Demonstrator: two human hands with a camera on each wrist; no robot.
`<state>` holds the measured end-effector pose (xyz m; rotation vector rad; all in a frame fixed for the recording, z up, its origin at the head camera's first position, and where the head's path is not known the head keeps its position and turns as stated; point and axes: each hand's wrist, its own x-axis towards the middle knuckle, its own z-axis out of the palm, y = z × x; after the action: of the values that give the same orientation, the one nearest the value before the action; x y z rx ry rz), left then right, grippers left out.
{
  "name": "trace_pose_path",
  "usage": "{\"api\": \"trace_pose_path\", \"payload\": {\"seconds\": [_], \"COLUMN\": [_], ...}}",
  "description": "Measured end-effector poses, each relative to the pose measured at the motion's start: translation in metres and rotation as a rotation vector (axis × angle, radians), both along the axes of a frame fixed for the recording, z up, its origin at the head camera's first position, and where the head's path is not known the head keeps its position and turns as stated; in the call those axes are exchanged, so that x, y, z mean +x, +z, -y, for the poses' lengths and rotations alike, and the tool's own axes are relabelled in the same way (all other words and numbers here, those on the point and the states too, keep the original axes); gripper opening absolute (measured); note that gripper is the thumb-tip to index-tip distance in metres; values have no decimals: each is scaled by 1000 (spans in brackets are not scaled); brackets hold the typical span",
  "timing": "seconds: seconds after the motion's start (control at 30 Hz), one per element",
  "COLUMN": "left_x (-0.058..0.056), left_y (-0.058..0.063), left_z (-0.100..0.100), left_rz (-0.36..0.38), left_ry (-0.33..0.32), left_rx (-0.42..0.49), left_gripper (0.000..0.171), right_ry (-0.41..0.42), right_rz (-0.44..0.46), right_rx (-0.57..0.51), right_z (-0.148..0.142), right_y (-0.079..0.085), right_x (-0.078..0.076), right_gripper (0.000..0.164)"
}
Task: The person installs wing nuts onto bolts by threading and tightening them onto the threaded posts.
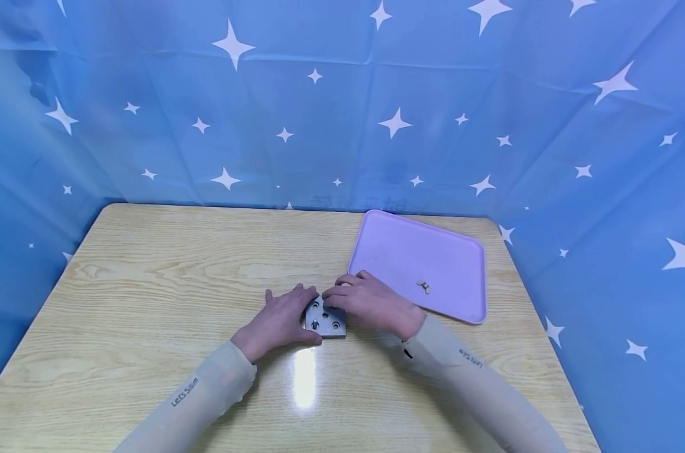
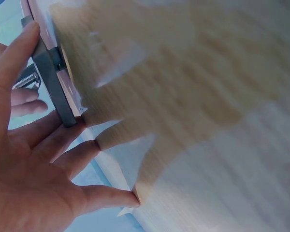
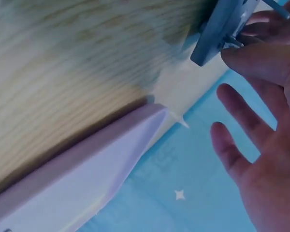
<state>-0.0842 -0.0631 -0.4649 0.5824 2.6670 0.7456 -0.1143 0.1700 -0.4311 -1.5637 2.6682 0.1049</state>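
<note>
A square grey metal plate with several holes lies on the table between both hands. My left hand grips it from the left, thumb on the near edge and fingers at the far edge; the left wrist view shows the plate edge-on between thumb and fingers. One screw stands upright in the near-left hole. Over the far-right corner, my right hand pinches another screw at the plate, seen in the right wrist view with its ring and little fingers spread away. The right fingers hide that corner from above.
A purple tray lies at an angle behind and right of the right hand. Small brass-coloured pieces rest on it near its front side. The wooden table ends at a blue star-patterned curtain behind and on the sides.
</note>
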Motion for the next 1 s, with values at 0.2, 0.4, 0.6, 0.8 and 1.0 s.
{"api": "trace_pose_path", "payload": {"seconds": [0.2, 0.4, 0.6, 0.8, 1.0], "left_x": [0, 0, 0, 1, 0], "left_y": [0, 0, 1, 0, -1], "left_z": [0, 0, 0, 0, 0], "left_rz": [6, -2, -2, -8, -13], "left_ry": [5, 6, 9, 5, 5], "left_rx": [8, 14, 8, 7, 12], "left_gripper": [94, 93, 93, 93, 94], "right_ry": [-2, -27, -58, -120, -160], "right_rz": [-62, -96, -96, -72, -31], "right_rx": [-37, -63, -82, -147, -184], "right_z": [2, 6, 11, 17, 19], "right_y": [-4, -7, -10, -14, -18], "right_x": [0, 1, 2, 3, 4], "right_gripper": [25, 14, 7, 7, 9]}}
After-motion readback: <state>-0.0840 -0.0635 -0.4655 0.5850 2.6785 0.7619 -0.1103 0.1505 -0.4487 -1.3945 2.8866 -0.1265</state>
